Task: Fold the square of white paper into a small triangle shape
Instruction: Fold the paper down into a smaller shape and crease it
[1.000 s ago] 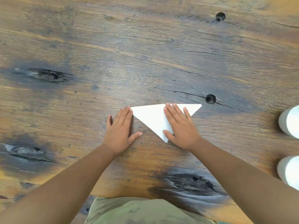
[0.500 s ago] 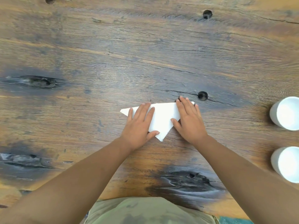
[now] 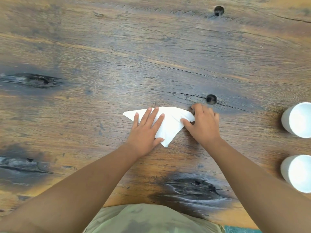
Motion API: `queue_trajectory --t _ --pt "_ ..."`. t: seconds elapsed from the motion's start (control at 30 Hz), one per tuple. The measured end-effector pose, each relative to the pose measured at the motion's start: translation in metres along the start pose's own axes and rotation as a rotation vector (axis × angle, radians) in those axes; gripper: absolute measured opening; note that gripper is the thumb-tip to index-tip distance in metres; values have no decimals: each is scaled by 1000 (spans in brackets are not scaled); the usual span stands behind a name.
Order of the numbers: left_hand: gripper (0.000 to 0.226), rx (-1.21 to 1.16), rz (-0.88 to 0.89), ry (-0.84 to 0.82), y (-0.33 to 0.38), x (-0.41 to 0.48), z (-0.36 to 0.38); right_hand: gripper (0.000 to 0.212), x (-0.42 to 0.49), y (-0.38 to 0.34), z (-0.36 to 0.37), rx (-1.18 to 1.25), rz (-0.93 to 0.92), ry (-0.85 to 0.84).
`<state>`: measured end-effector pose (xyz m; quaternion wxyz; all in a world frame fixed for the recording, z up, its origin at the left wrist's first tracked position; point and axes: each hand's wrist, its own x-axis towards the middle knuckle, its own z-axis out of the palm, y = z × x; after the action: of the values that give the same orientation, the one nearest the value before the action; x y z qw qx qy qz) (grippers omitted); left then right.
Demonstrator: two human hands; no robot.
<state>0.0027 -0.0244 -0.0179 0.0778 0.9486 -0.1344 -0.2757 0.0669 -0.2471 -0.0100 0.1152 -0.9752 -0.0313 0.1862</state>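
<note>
The white paper [image 3: 170,125] lies on the wooden table as a triangle, long edge away from me and point toward me. My left hand [image 3: 145,130] presses flat on its left half, fingers spread. My right hand [image 3: 202,125] pinches the paper's right corner between thumb and fingers, and that corner is lifted and curling inward. The left corner sticks out bare past my left fingers.
Two white foam cups [image 3: 297,120] [image 3: 297,173] stand at the right edge of the dark wooden table [image 3: 101,56]. A dark knot hole [image 3: 211,99] sits just beyond my right hand. The table's near edge runs above my lap.
My left hand slid from beside the paper onto its left half. My right hand moved off the middle to the right corner, gripped it and started lifting it inward.
</note>
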Motion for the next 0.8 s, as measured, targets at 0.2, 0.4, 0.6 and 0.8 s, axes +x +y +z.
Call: queue_trajectory --t 0.2,0.4,0.6,0.8 --pt "87 -19 -2 6 -1 0 1 40 8 -5 -11 286 159 -194" --pt "87 -19 -2 13 -2 1 4 36 2 -13 -24 615 304 -302" --pt "86 -32 0 29 -3 1 5 12 -18 -23 -20 1063 627 -323" --pt "87 -35 3 44 -3 0 7 16 -46 -30 -10 1483 813 -306"
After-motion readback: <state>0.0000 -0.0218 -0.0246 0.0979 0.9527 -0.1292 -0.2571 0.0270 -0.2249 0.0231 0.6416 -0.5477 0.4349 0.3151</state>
